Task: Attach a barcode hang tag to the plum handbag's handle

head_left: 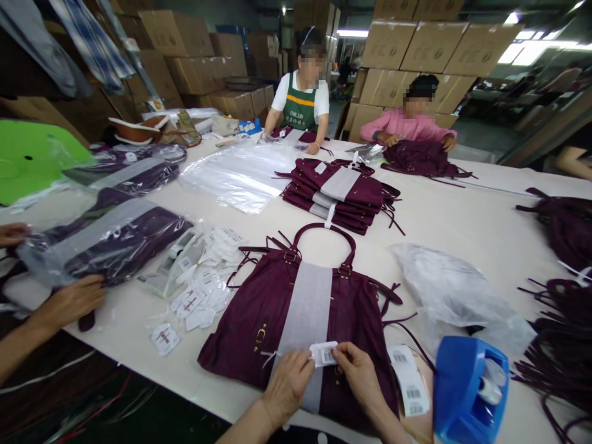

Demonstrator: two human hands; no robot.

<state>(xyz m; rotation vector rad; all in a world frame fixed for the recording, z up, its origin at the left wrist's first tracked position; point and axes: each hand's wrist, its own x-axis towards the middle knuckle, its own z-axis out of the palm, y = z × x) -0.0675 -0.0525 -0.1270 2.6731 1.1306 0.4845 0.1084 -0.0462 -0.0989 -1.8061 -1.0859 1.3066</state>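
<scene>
Head view: my left hand and right hand are both pinching a little white barcode tag, one at each end. They're holding it right over a maroon handbag that's lying flat on the counter, grey strip running down its middle. A blue plastic holder is sitting to the right, and loose tags are lying to the left.

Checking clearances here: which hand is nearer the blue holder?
Right. The right hand holds the right end of the tag, left of the blue holder; the left hand, at its left end, is farther left.
</scene>
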